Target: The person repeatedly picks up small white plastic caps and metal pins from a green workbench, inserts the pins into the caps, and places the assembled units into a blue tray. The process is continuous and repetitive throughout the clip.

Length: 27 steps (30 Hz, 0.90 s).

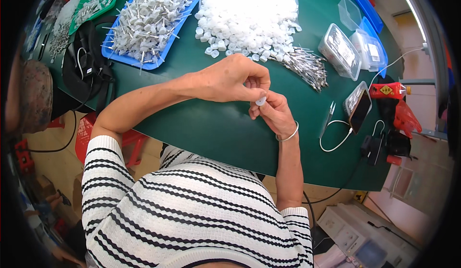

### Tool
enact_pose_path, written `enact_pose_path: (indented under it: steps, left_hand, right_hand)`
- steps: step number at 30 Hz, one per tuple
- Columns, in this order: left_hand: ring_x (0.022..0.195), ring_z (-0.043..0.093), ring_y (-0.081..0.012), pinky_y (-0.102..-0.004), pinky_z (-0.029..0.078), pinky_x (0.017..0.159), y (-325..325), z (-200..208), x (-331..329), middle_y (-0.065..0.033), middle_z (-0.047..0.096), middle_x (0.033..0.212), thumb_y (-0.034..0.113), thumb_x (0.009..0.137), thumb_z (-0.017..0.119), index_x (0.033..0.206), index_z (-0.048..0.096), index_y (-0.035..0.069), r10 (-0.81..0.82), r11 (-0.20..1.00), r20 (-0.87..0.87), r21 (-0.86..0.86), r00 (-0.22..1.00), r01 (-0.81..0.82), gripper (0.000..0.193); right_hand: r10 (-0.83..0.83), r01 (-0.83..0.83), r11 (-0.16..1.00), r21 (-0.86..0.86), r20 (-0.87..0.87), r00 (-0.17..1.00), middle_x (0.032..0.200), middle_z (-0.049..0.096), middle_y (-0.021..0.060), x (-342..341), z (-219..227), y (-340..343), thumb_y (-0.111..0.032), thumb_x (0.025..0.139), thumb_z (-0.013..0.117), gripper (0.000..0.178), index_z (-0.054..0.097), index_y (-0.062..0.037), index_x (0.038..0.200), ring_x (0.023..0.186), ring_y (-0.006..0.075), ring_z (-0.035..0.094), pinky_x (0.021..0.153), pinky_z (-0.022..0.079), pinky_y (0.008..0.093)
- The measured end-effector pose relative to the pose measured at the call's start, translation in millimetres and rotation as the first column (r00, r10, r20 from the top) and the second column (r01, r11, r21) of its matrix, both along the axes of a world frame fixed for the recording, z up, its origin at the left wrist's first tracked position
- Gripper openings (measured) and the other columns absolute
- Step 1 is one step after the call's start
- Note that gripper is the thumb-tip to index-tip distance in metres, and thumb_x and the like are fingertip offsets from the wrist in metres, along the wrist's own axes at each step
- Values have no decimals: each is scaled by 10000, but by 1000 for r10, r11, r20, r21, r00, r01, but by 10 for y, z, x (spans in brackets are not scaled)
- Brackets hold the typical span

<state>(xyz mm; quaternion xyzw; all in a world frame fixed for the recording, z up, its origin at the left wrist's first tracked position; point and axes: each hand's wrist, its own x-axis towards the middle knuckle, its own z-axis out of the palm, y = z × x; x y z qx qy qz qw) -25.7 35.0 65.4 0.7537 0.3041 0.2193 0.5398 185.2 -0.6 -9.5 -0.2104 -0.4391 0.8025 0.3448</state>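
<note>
Both of my hands meet over the table's near part, around a small white plastic cap (260,101). My left hand (235,78) reaches across from the left, its fingers curled and its thumb tip against the cap's upper side. From below, my right hand (276,115) pinches the same cap, its thumb at the lower edge. Whether a metal pin sits in the cap is hidden by the fingers. Just beyond my hands lie a big heap of loose white caps (245,23) and a pile of thin metal pins (307,68).
A blue tray (156,65) of white caps on metal pins stands back left, beside a black bag (89,71) and a green tray (77,24). On the right are clear plastic boxes (340,52), tweezers (328,116), a phone (359,112) and a white cable (331,150). Another person sits at left.
</note>
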Motion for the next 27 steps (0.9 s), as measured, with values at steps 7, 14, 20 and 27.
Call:
enact_pose_path:
  steps: [7, 14, 20, 27]
  left_hand:
    - [753, 586, -80, -226, 480, 722, 23, -84, -31, -30, 643, 830, 142, 885, 616, 899, 638, -25, 70, 928, 267, -370, 961, 35, 169]
    - [803, 608, -81, -213, 471, 752, -25, -34, -56, -61, 660, 835, 106, 847, 658, 899, 636, -28, -29, 888, 212, -443, 977, 123, 146]
    - [769, 586, -77, -218, 451, 707, 9, 186, -484, -25, 637, 792, 57, 835, 645, 844, 636, 11, 309, 948, 198, -150, 930, -282, 48]
    - [798, 595, -199, -293, 454, 733, 262, 221, -1849, -62, 635, 815, 111, 774, 683, 819, 665, 46, 798, 244, 218, 736, 562, -632, 81]
  right_hand:
    - [19, -19, 1000, -1, 1, 1000, 841, 601, 55, 0, -16, -1, -169, 921, 580, 198, 618, 22, 955, 733, 125, 564, 674, 473, 262]
    - [49, -60, 996, 60, 158, 986, 856, 612, 47, 24, 89, -10, -118, 914, 564, 156, 629, 21, 939, 764, 99, 568, 724, 464, 240]
    - [-631, 324, 749, 578, 471, 617, 824, 614, 27, 274, 209, 186, -48, 861, 601, 112, 666, -1, 940, 761, 88, 543, 686, 437, 227]
    - [-939, -37, 323, 946, 325, 115, 806, 590, 150, 519, -26, 537, -88, 812, 612, 82, 649, -22, 845, 791, 327, 552, 741, 424, 406]
